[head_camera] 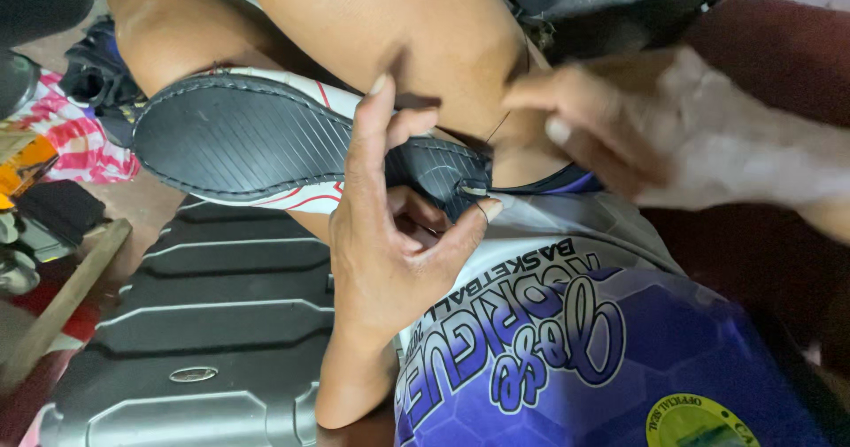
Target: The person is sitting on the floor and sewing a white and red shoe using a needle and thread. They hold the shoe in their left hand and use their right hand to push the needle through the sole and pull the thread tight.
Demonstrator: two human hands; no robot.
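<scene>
A white shoe with red lines and a black ribbed sole (230,137) lies sole-up across my lap, against my bare leg (425,31). My left hand (381,243) grips the shoe's right end, thumb and fingers wrapped around the sole's edge, with a small metal tip (474,189) showing by the thumb. My right hand (655,128), blurred, is raised to the right of the shoe. Its fingers pinch a thin dark thread (496,128) that runs down towards the sole's edge.
A grey ribbed hard-shell suitcase (212,323) lies under the shoe at lower left. A wooden stick (62,305), a pink-and-white cloth (80,142) and dark odds lie at the left. I wear purple-and-white printed shorts (602,350). A dark red seat (779,49) is at the right.
</scene>
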